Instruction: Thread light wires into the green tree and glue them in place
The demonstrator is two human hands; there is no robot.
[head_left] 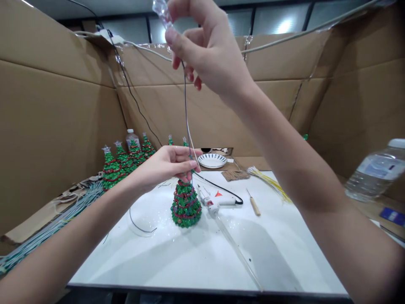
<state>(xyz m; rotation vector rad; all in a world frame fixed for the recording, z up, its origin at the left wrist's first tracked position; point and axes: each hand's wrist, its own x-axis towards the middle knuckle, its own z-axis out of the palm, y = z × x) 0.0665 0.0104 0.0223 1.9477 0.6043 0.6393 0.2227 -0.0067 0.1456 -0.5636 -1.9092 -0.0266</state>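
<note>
My right hand [211, 50] is raised high at the top of the view, pinching a clear faceted plastic piece [162, 13] like a star topper. A thin dark wire [185, 99] and a white one hang below that hand. They run down to my left hand [166, 164], whose thumb and fingers close around the wire just above a small green beaded Christmas tree [186, 207]. The tree stands upright on the white table, and its tip is partly hidden by the left fingers. A loose curved end of dark wire [139, 228] shows left of the tree.
A white glue gun [221, 199] with a clear glue stick [237, 247] lies right of the tree, near a wooden-handled awl [254, 206]. Several finished trees [110, 169] and bundled wires [63, 223] are left. A plate [211, 160] and bottle [376, 169] stand farther out. Cardboard walls surround the table.
</note>
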